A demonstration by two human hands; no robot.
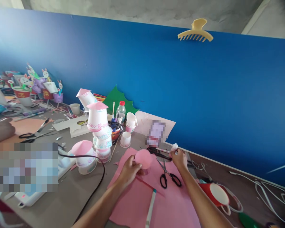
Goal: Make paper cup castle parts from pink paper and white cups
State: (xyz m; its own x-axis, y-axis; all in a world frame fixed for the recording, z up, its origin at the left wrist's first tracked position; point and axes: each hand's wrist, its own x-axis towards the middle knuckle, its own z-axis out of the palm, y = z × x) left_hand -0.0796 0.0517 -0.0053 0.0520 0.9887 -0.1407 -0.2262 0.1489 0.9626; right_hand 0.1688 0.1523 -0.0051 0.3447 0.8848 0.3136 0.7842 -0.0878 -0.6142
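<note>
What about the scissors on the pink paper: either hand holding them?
No, the scissors lie on the pink paper between left hand and right hand.

Ahead of me I see a blue partition [156,69] with a yellow hair claw [196,31] at its top edge. A red-capped bottle [121,110] stands before a green scalloped sheet [115,94]. To my far left I see rabbit-decorated cups [22,92]; nearer, a white power strip [30,199]; to my right, a red-and-white cup [218,193].
</note>
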